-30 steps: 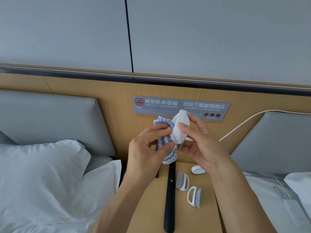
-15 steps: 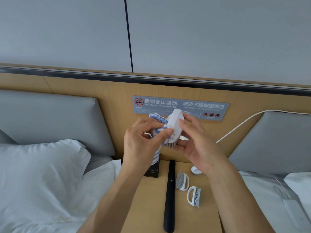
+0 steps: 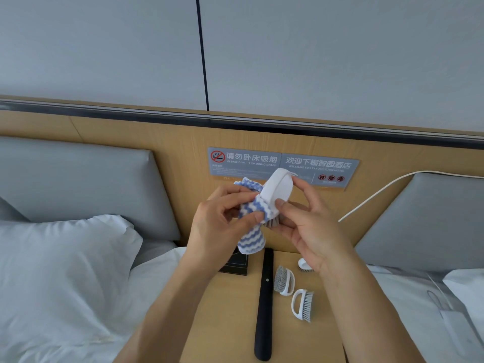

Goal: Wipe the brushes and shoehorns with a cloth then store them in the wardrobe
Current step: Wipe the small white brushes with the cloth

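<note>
Two hands worked mid-air above the nightstand (image 3: 230,310): right hand (image 3: 311,231) pinched the white brush (image 3: 277,191), left hand (image 3: 222,226) gripped the striped cloth (image 3: 251,231). Best rotate brush, wiping every face.

The cloth (image 3: 251,231) looks soft and fluffy, a ribbed weave in blue and white zigzags. The brush (image 3: 276,191) held against it has a smooth, matt white plastic back and stiff grey bristles. Two more brushes (image 3: 284,280) (image 3: 302,305) show the same white plastic and grey bristles. The shoehorn (image 3: 264,305) is black, smooth and faintly glossy. The tabletop (image 3: 230,318) and the wall panel (image 3: 183,142) are light wood grain with a matt finish. The headboard pads (image 3: 78,184) look like smooth grey leatherette. The pillow (image 3: 57,271) is white, creased cotton cloth. The sign (image 3: 282,167) is satin grey plastic.
</note>
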A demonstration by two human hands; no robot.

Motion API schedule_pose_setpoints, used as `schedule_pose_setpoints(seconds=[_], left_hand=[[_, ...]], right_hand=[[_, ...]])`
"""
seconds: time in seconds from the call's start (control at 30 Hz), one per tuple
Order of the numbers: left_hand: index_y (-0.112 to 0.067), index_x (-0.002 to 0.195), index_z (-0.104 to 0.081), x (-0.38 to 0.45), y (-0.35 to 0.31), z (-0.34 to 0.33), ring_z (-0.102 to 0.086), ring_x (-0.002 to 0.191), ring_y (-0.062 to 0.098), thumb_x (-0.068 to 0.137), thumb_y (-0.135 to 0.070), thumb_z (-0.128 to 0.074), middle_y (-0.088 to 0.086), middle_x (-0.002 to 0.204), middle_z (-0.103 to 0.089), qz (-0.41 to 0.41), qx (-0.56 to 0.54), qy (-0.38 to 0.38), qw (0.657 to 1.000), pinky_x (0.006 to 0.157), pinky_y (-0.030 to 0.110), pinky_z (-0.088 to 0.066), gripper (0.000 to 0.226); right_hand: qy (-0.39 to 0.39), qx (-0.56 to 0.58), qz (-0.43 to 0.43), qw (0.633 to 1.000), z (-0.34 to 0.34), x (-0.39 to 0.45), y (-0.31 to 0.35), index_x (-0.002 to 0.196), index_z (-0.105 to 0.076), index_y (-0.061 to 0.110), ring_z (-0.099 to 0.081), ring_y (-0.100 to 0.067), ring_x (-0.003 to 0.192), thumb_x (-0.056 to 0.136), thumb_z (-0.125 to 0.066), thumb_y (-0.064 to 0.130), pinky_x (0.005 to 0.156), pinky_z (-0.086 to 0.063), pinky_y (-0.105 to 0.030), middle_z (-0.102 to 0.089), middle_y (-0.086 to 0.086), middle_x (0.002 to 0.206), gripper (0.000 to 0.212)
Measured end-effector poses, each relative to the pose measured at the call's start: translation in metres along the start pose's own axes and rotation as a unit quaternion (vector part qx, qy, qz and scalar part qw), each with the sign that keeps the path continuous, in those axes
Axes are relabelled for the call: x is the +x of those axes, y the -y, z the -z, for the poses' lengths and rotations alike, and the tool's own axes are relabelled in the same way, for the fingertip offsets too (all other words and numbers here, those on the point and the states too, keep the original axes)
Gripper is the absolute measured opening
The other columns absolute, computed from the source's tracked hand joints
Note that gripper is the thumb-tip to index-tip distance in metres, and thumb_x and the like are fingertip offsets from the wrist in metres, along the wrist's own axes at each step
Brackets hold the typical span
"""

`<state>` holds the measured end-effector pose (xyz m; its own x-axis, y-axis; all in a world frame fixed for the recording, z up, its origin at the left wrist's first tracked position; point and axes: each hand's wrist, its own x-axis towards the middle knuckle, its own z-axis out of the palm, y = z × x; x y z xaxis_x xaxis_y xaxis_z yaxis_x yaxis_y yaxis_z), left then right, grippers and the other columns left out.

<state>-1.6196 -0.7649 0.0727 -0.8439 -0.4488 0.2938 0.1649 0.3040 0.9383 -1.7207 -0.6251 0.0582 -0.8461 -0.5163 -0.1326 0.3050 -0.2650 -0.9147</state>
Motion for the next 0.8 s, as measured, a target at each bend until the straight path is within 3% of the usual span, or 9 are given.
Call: schedule_pose_setpoints(seconds=[0.1, 0.2, 0.3, 0.43, 0.53, 0.63, 0.8], left_hand=[[-0.028, 0.097, -0.074, 0.004, -0.001, 0.003, -0.067, 0.093, 0.007, 0.078, -0.013, -0.078, -0.009, 0.107, -0.067, 0.002, 0.006, -0.006, 1.0, 0.082, 0.038, -0.058, 0.024], [-0.021, 0.095, -0.076, 0.008, -0.006, 0.006, -0.068, 0.091, 0.012, 0.082, -0.017, -0.076, -0.007, 0.104, -0.069, 0.03, -0.003, -0.004, 1.0, 0.084, 0.042, -0.058, 0.013], [-0.015, 0.093, -0.077, 0.016, -0.013, 0.01, -0.069, 0.088, 0.016, 0.089, -0.021, -0.07, -0.006, 0.098, -0.071, 0.043, 0.017, 0.003, 0.999, 0.08, 0.04, -0.058, 0.009], [-0.021, 0.089, -0.075, 0.025, -0.022, 0.017, -0.071, 0.081, 0.012, 0.092, -0.031, -0.066, -0.006, 0.087, -0.074, 0.067, 0.024, 0.004, 0.997, 0.072, 0.03, -0.058, 0.014], [-0.018, 0.089, -0.074, 0.028, -0.026, 0.017, -0.07, 0.078, 0.013, 0.092, -0.031, -0.065, -0.003, 0.085, -0.073, 0.061, 0.029, 0.013, 0.998, 0.068, 0.026, -0.055, 0.016], [-0.017, 0.089, -0.074, 0.027, -0.025, 0.016, -0.069, 0.077, 0.012, 0.091, -0.03, -0.067, -0.004, 0.085, -0.072, 0.046, 0.036, 0.032, 0.998, 0.065, 0.02, -0.054, 0.014], [-0.016, 0.088, -0.071, 0.018, -0.016, 0.019, -0.065, 0.085, 0.018, 0.087, -0.025, -0.073, -0.007, 0.097, -0.067, -0.003, 0.055, 0.068, 0.996, 0.073, 0.031, -0.052, 0.009]], right_hand=[[-0.019, -0.076, 0.057, 0.995, -0.004, 0.001, -0.002, 0.132, -0.056, 0.038, -0.068, -0.034, 0.113, 0.09, -0.07, 0.002, 0.077, -0.063, -0.044, -0.066, -0.016, 0.124, 0.057], [-0.03, -0.164, 0.126, 0.978, -0.007, -0.001, -0.001, 0.132, -0.053, 0.047, -0.064, -0.028, 0.118, 0.088, -0.075, 0.006, 0.08, -0.063, -0.046, -0.064, -0.007, 0.129, 0.064], [-0.021, -0.28, 0.205, 0.938, -0.012, -0.007, 0.0, 0.141, -0.049, 0.041, -0.061, -0.018, 0.124, 0.086, -0.076, 0.006, 0.089, -0.06, -0.042, -0.059, 0.009, 0.139, 0.071], [-0.01, -0.322, 0.24, 0.916, -0.018, -0.013, -0.003, 0.144, -0.049, 0.039, -0.063, -0.013, 0.122, 0.085, -0.076, 0.004, 0.093, -0.058, -0.038, -0.054, 0.025, 0.141, 0.074], [-0.021, -0.31, 0.244, 0.919, -0.02, -0.013, -0.003, 0.142, -0.05, 0.042, -0.065, -0.014, 0.119, 0.085, -0.077, 0.004, 0.091, -0.06, -0.034, -0.056, 0.025, 0.138, 0.074], [-0.026, -0.284, 0.227, 0.931, -0.019, -0.009, -0.002, 0.137, -0.052, 0.046, -0.066, -0.02, 0.116, 0.085, -0.077, 0.004, 0.086, -0.062, -0.04, -0.062, 0.013, 0.133, 0.072], [-0.018, -0.199, 0.158, 0.967, -0.014, -0.005, 0.001, 0.13, -0.056, 0.048, -0.065, -0.027, 0.117, 0.083, -0.08, 0.014, 0.08, -0.062, -0.05, -0.066, 0.0, 0.128, 0.063]])
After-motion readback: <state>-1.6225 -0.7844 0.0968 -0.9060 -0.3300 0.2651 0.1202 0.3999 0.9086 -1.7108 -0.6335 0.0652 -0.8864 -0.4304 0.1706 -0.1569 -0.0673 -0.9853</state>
